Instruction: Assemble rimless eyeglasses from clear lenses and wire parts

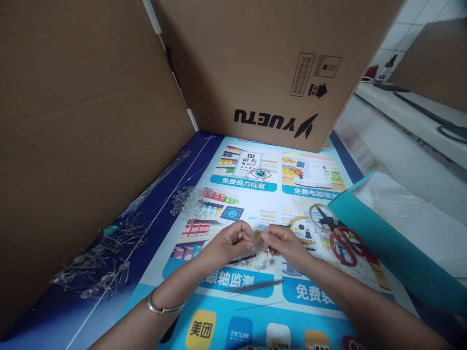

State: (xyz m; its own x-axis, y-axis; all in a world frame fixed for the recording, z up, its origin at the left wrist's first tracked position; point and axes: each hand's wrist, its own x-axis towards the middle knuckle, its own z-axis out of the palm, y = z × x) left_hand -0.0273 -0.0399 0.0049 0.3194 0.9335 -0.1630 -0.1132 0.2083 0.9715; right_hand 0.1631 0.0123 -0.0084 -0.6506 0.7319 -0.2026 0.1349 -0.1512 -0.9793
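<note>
Over the middle of the printed mat, my left hand [236, 239] and my right hand [282, 241] are close together, each closed in a pinch. Between and below the fingers hangs a strand of clear beads [261, 264] on thin wire; its upper part is partly hidden by the fingertips. Beneath them lies a bundle of thin wires [255, 287]. A pile of loose clear beads [191, 201] rests beyond my left hand. Several finished-looking loops of beaded wire [105, 267] lie in a tangle at the left.
Tall cardboard panels [255, 63] stand at the left and back. Red-handled scissors [345, 245], yellow-handled pliers [301, 223] and a wire ring lie right of my right hand. A teal box [394, 243] stands at the right edge. More long wires [156, 182] lie along the left panel.
</note>
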